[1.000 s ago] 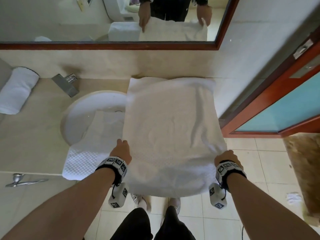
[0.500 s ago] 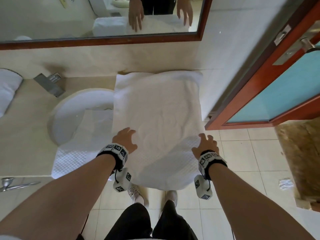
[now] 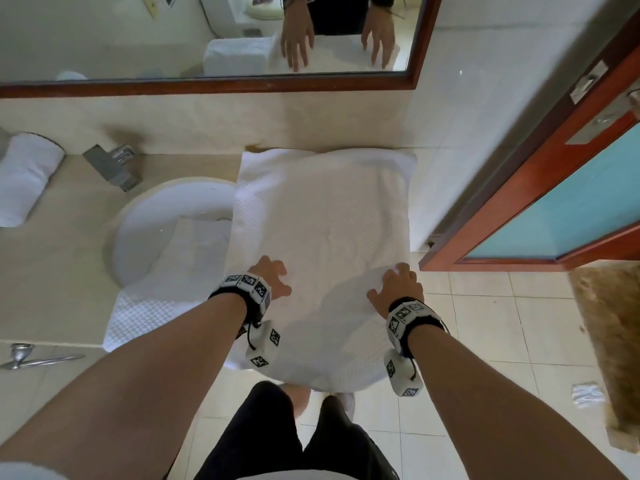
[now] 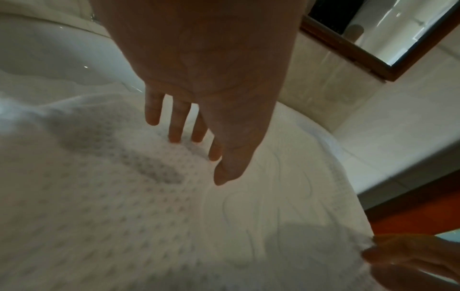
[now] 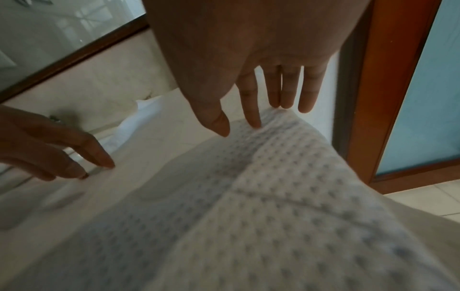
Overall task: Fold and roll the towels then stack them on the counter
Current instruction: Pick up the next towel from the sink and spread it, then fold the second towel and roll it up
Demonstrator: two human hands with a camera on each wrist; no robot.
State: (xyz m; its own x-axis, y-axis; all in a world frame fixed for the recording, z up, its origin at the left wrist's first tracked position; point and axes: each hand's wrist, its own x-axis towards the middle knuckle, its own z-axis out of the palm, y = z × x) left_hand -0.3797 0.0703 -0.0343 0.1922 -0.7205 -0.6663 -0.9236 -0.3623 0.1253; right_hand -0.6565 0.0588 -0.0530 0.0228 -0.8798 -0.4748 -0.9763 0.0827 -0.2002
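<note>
White waffle-weave towel [image 3: 322,244] is lying flat on the worktop [image 3: 52,271] just right of the sink [image 3: 166,223], its near end hanging over the edge. Both hands have been sliding forward from that near end, left hand [image 3: 273,277] and right hand [image 3: 394,289] now pressing with spread, straight fingers, gripping nothing. Smoothing is likely readying the towel for rolling.

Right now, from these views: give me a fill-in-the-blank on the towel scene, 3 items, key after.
1. Both hands rest on the large white towel, which hangs over the counter's ____ edge.
2. The left hand has its fingers ____, not curled.
3. The rolled towel lies to the ____ of the faucet.

Missing words: front; straight; left
</note>
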